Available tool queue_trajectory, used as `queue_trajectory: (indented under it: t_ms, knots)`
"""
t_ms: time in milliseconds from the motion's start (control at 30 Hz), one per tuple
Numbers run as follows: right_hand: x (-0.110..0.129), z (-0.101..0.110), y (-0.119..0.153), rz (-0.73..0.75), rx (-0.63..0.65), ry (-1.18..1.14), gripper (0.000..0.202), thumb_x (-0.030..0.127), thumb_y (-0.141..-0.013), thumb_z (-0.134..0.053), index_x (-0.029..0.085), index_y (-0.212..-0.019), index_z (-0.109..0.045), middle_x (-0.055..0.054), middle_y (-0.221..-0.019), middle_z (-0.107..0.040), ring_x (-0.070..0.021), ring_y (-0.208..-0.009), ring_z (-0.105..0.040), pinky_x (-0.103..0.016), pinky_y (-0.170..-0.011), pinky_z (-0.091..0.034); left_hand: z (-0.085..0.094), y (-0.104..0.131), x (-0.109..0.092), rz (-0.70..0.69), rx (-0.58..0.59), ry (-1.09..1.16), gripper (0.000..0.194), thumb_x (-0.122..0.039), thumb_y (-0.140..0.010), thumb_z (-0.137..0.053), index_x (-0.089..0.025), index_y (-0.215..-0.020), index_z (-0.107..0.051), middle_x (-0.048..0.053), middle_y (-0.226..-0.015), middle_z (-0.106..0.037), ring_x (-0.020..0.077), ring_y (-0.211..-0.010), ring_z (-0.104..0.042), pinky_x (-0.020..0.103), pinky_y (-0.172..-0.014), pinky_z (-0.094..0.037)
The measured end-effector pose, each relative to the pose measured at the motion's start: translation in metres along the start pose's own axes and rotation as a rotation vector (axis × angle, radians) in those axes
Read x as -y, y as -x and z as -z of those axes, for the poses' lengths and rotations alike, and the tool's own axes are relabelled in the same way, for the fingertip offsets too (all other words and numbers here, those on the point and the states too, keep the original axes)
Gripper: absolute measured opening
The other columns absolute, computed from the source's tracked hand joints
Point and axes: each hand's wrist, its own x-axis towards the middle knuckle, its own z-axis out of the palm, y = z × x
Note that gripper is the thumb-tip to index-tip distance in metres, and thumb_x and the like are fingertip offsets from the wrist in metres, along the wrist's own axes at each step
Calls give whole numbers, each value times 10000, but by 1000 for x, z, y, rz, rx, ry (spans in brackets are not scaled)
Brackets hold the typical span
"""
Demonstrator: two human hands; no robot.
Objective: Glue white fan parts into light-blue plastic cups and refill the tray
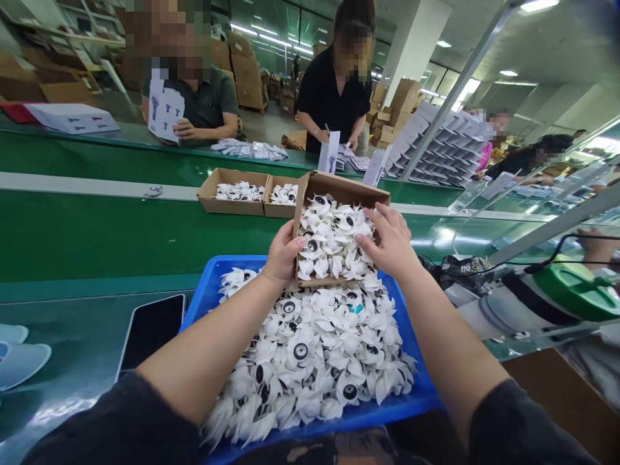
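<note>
My left hand [284,254] grips the left wall of a brown cardboard box [349,185], thumb on the inside. The box is tilted toward me above the heap, filled with small white bladed fan wheels [334,236], some showing black round hubs. Fingers spread, my right hand [391,240] rests over the fan wheels by the box's right side; whether it also touches the wall I cannot tell. Below, a blue plastic bin [199,298] holds a large heap of the same fan wheels [310,361]. A small teal piece [357,309] shows among them.
Two cardboard boxes of fan wheels, one left [232,205] and one nearer [278,210], stand on the green conveyor line [97,239]. A phone [152,329] lies left of the bin, a green-lidded bottle [547,294] right. Two people work opposite, near stacked white cartons [431,142].
</note>
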Motion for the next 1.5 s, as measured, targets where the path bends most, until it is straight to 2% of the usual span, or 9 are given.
queue_trajectory:
  t_ms: [133, 333, 567, 667, 767, 967, 1133, 1367, 1500]
  knots:
    - [1, 5, 7, -15, -8, 0, 549, 561, -838, -618, 287, -1312, -582, -124, -1371, -432, -365, -1268, -414, -597, -1068, -340, -5, 1, -3, 11, 6, -9, 600, -471, -627, -777, -167, -1128, -647, 112, -1123, -699, 335, -1053, -652, 421, -887, -534]
    - [-8, 11, 45, -8, 61, -114, 415, 450, -863, -594, 212, -1203, -594, -116, -1173, -543, -272, -1156, -517, -447, -1045, -430, -8, -1, -10, 15, -4, -23, 612, -440, -602, -802, -154, -1121, -650, 129, -1109, -695, 350, -1019, -659, 423, -852, -535]
    - [-13, 9, 94, -91, 142, -211, 412, 366, -850, -568, 221, -1235, -552, -110, -1217, -546, -247, -1093, -571, -393, -864, -548, 1, -4, -14, -23, 5, -20, 610, -479, -607, -800, -167, -1109, -649, 99, -1026, -697, 310, -957, -662, 373, -802, -531]
    - [-5, 22, 91, -102, 158, -202, 401, 341, -837, -550, 230, -1223, -550, -86, -1161, -583, -228, -1004, -607, -398, -875, -547, 2, -3, -16, -41, 44, -37, 659, -505, -585, -815, -173, -1129, -646, 107, -1069, -692, 321, -1007, -651, 382, -840, -528]
    - [11, 28, 78, -142, 95, -134, 497, 398, -851, -576, 234, -1315, -504, -116, -1261, -538, -278, -1112, -576, -467, -954, -508, 2, -2, -16, -65, 80, -63, 715, -510, -561, -839, -175, -1160, -639, 116, -1145, -675, 339, -1112, -614, 393, -924, -505]
    - [24, 7, 50, -62, -59, 48, 727, 557, -870, -572, 240, -1489, -361, -136, -1585, -217, -386, -1446, -248, -595, -1154, -277, 3, 0, -16, -126, 98, -97, 814, -553, -527, -866, -175, -1203, -620, 129, -1242, -636, 363, -1218, -559, 406, -1014, -458]
    - [19, 3, 52, -6, 1, 59, 632, 461, -836, -622, 232, -1405, -471, -131, -1345, -495, -350, -1270, -435, -556, -1099, -359, 6, -2, -19, -159, 95, -120, 804, -577, -541, -856, -169, -1195, -629, 132, -1224, -647, 369, -1216, -560, 420, -1025, -448]
    - [16, 25, 94, 51, 66, -69, 414, 387, -855, -622, 248, -1243, -591, -91, -1173, -580, -266, -1100, -572, -459, -987, -490, 14, -4, -21, -173, 147, -152, 820, -564, -547, -858, -175, -1231, -628, 130, -1261, -642, 384, -1254, -541, 454, -1072, -417]
    - [15, 27, 95, 40, -82, -116, 302, 408, -891, -579, 223, -1126, -619, -119, -1220, -526, -267, -1173, -537, -458, -1032, -465, 18, -4, -18, -197, 137, -153, 838, -592, -537, -853, -176, -1229, -628, 133, -1269, -640, 388, -1265, -538, 448, -1075, -422]
